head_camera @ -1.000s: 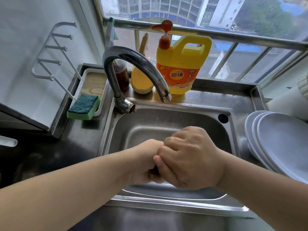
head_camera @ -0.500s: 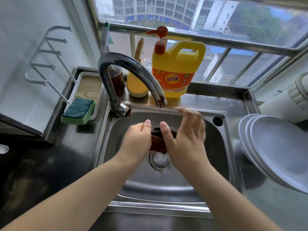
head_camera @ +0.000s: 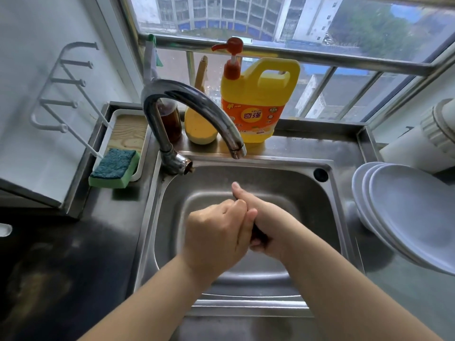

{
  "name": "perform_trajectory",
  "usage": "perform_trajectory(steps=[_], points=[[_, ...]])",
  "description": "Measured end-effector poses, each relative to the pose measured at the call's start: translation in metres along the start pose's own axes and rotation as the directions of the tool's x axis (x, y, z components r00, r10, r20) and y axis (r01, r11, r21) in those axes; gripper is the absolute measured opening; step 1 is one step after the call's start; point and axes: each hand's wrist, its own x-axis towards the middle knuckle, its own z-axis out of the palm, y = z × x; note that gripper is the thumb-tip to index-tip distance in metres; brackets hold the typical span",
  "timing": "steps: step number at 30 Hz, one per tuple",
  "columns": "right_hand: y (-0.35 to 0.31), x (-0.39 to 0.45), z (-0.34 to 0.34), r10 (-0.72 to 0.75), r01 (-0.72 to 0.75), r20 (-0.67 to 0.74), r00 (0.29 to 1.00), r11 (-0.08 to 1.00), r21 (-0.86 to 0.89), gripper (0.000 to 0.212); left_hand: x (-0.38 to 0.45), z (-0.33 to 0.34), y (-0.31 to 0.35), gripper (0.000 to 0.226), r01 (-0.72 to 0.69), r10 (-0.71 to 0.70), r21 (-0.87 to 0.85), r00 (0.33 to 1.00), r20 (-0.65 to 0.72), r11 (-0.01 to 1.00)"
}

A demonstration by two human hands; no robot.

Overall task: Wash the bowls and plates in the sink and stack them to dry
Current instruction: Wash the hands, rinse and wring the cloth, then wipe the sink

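Note:
Both my hands are clasped together over the steel sink [head_camera: 283,173]. My left hand [head_camera: 214,235] is curled into a fist against my right hand [head_camera: 266,225], whose thumb points up. Squeezed between them is a dark brown cloth [head_camera: 258,234], of which only a sliver shows. A stack of white plates [head_camera: 413,217] leans on the counter to the right of the sink. I see no bowl or plate inside the basin. The tap [head_camera: 197,112] arches over the back of the sink, and no water comes out of it.
A yellow detergent jug [head_camera: 258,104] with a red pump, a yellow bottle [head_camera: 199,129] and a brown bottle [head_camera: 170,121] stand behind the sink. A green sponge [head_camera: 114,168] lies on a tray at the left. A white rack [head_camera: 64,89] hangs on the left wall.
Half a second ago my hands were apart under the tap with the dark cloth showing between them. Now they have dropped lower and closed tightly together around it.

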Motion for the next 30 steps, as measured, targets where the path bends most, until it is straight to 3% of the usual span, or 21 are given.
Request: perform_trajectory(steps=[2,3,5,6,9,12,17,23,26,30], points=[[0.002,0.001,0.004,-0.195,0.202,-0.102,0.975,0.977,0.068,0.042,0.006,-0.004,0.007,0.042,0.184,-0.182,-0.050,0.982,0.041,0.982],[0.003,0.000,0.005,-0.296,0.309,-0.146,0.944,0.948,0.077,0.037,0.010,-0.006,0.012,0.039,0.335,-0.326,-0.121,0.941,0.088,0.934],[0.007,-0.002,0.006,-0.470,0.487,-0.208,0.858,0.873,0.033,0.037,0.017,-0.006,0.021,0.040,0.626,-0.577,-0.296,0.779,0.243,0.721],[0.008,-0.005,0.006,-0.531,0.547,-0.234,0.814,0.837,0.004,0.037,0.019,-0.006,0.024,0.042,0.716,-0.639,-0.367,0.697,0.326,0.594],[0.013,-0.014,0.006,-0.668,0.680,-0.271,0.693,0.731,-0.063,0.035,0.029,-0.010,0.027,0.046,0.827,-0.640,-0.466,0.547,0.539,0.315],[0.020,-0.015,-0.001,-0.819,0.781,-0.218,0.531,0.572,-0.249,0.031,0.039,-0.021,0.029,0.040,0.915,-0.559,-0.384,0.383,0.736,0.121],[0.031,-0.014,-0.018,-0.955,0.832,0.032,0.296,0.242,-0.500,0.029,0.042,-0.031,0.030,0.036,0.989,-0.422,-0.047,0.102,0.901,0.139],[0.031,-0.021,-0.026,-0.961,0.804,0.249,0.121,-0.052,-0.593,0.038,0.040,-0.038,0.031,0.043,0.987,-0.205,0.084,-0.055,0.977,0.134],[0.023,-0.022,-0.028,-0.949,0.770,0.312,0.054,-0.159,-0.618,0.036,0.044,-0.037,0.027,0.057,0.987,-0.147,0.111,-0.093,0.985,0.119],[0.016,-0.013,-0.031,-0.962,0.792,0.269,0.033,-0.140,-0.594,0.039,0.051,-0.035,0.025,0.052,0.996,-0.212,0.043,-0.025,0.977,0.083]])
